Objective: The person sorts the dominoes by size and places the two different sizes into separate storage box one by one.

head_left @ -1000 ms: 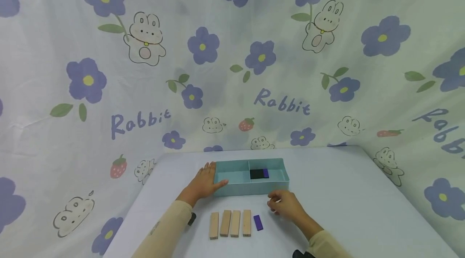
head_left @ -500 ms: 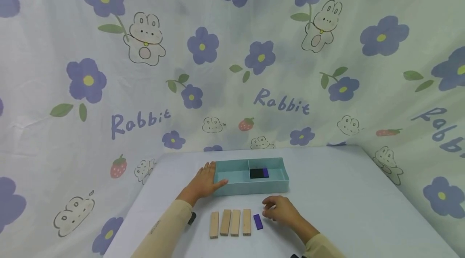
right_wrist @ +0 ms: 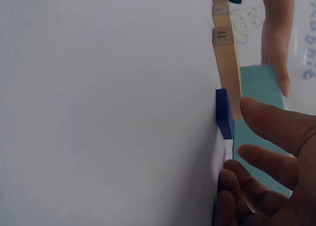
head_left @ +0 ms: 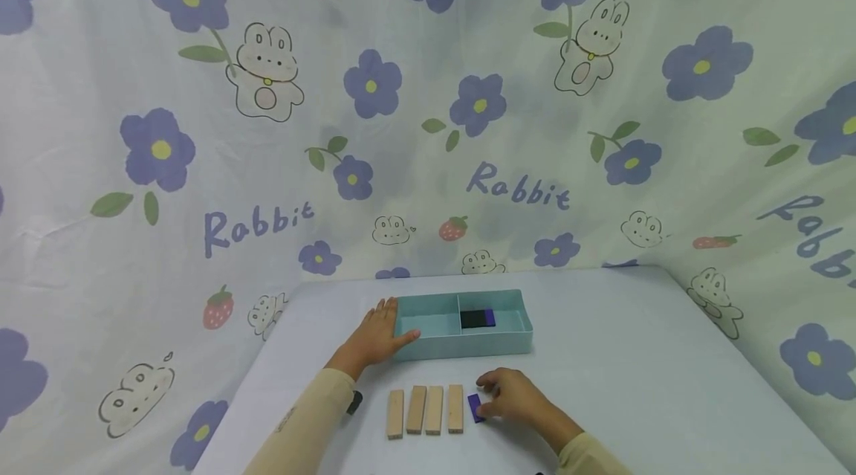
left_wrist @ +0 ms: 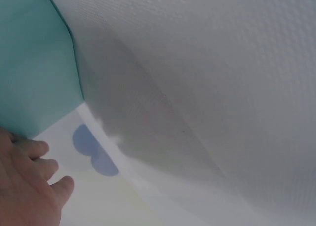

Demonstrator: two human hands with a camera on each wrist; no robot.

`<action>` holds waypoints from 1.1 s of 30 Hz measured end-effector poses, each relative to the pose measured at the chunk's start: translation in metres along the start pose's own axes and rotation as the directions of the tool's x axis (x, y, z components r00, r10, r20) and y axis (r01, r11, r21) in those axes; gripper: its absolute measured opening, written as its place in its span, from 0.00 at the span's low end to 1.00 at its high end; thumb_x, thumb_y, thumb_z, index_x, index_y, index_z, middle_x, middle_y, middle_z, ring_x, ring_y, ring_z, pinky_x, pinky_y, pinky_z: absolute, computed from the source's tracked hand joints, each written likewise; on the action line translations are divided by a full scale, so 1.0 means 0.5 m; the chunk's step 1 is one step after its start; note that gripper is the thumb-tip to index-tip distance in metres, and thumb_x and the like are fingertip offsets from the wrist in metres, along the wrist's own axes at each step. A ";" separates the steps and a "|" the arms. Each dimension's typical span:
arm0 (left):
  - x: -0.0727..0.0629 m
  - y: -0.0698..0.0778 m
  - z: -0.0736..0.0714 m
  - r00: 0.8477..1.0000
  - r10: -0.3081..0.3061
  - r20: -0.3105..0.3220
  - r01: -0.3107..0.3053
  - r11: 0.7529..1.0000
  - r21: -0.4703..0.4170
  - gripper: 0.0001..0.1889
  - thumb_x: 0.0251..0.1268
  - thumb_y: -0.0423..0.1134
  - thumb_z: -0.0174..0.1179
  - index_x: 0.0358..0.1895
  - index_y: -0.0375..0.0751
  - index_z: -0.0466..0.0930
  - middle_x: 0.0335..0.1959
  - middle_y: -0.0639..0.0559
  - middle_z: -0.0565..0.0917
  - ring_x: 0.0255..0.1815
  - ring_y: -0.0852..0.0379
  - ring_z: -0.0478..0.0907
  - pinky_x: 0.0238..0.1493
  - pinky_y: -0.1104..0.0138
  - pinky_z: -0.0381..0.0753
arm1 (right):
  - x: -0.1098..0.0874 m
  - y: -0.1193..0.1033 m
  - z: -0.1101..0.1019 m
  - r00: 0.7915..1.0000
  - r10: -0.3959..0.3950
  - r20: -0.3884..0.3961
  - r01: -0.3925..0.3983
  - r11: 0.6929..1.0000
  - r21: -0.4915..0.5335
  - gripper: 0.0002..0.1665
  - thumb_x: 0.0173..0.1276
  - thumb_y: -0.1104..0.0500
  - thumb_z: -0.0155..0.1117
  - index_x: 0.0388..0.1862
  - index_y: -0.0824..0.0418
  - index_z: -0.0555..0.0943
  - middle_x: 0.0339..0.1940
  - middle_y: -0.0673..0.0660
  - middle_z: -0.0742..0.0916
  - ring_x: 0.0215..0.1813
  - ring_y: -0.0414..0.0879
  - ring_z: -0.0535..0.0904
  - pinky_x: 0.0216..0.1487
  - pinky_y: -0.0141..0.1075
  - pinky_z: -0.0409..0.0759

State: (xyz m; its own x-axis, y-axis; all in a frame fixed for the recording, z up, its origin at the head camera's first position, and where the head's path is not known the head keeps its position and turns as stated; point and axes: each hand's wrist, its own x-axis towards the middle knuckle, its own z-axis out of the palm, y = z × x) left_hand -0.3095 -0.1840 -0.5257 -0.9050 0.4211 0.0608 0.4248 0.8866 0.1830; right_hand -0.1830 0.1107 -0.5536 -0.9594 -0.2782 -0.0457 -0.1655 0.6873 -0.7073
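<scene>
My left hand (head_left: 376, 334) lies against the left end of the light teal two-compartment box (head_left: 468, 346), fingers fairly straight along its side and thumb across the front rim. In the left wrist view the same hand (left_wrist: 29, 181) touches the box's wall (left_wrist: 39, 77). A small purple block (head_left: 475, 405) lies flat on the table, with my right hand (head_left: 515, 397) just to its right. Seen from the right wrist, the thumb (right_wrist: 276, 124) and forefinger stand apart beside the purple block (right_wrist: 224, 113), and nothing is held between them.
Several pale wooden blocks (head_left: 433, 410) lie in a row left of the purple one. In the box's right compartment are black pieces (head_left: 472, 320) and a purple piece (head_left: 490, 318). A patterned curtain (head_left: 428, 125) hangs behind the white table (head_left: 602, 386).
My right hand has moved left and toward the front, from near the box to the purple block. The left hand stays on the box.
</scene>
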 end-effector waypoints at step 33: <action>-0.002 0.006 -0.008 1.000 0.018 -0.014 -0.018 1.000 -0.026 0.56 0.63 0.76 0.40 0.75 0.26 0.45 0.76 0.33 0.52 0.76 0.37 0.45 0.72 0.46 0.47 | -0.009 0.013 0.010 0.998 -0.064 0.003 0.064 0.998 -0.026 0.24 0.51 0.59 0.79 0.47 0.57 0.81 0.27 0.43 0.78 0.30 0.39 0.72 0.33 0.36 0.73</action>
State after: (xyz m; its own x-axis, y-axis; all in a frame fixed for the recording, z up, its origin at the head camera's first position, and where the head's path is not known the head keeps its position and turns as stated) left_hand -0.3075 -0.1826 -0.5214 -0.8975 0.4340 0.0776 0.4404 0.8736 0.2072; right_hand -0.1784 0.1130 -0.5617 -0.9462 -0.3235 -0.0028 -0.2322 0.6853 -0.6903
